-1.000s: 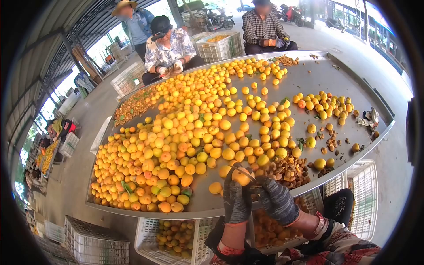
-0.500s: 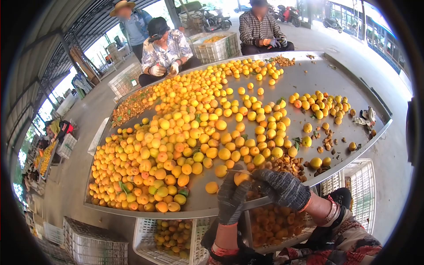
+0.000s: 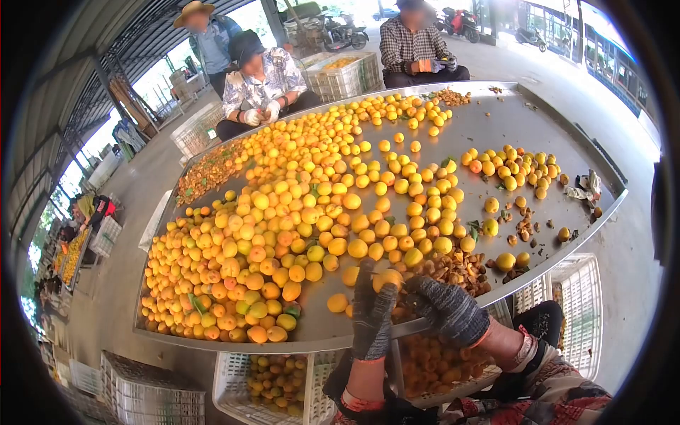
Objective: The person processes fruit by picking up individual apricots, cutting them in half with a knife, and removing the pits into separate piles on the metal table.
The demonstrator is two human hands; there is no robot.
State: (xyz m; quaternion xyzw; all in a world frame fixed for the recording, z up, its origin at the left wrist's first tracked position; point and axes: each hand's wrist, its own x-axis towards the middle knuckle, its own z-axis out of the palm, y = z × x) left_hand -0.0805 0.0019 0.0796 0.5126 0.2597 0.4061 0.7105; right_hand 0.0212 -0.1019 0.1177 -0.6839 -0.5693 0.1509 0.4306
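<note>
My left hand [image 3: 372, 312], in a dark grey knit glove, holds a yellow-orange apricot [image 3: 387, 280] between thumb and fingers over the near edge of a metal table [image 3: 524, 127]. Close by on its right, my right hand [image 3: 448, 309], gloved alike, has its fingers pressed together beside the fruit; whatever it grips is too small to make out. Behind my hands lies a heap of brown pits and scraps [image 3: 460, 273]. A large pile of whole apricots [image 3: 283, 219] covers the table's left and middle.
Below the near edge stand a white crate [image 3: 227, 386] of fruit and a crate of orange halves [image 3: 443, 361]. Another white crate [image 3: 584, 304] is at right. Two people sit across the table; a third stands behind. A crumpled glove [image 3: 584, 188] lies at the right edge.
The apricot shows more fully between my hands, and my right hand has shifted slightly down and left. Across the table, the seated people's hands have moved a little.
</note>
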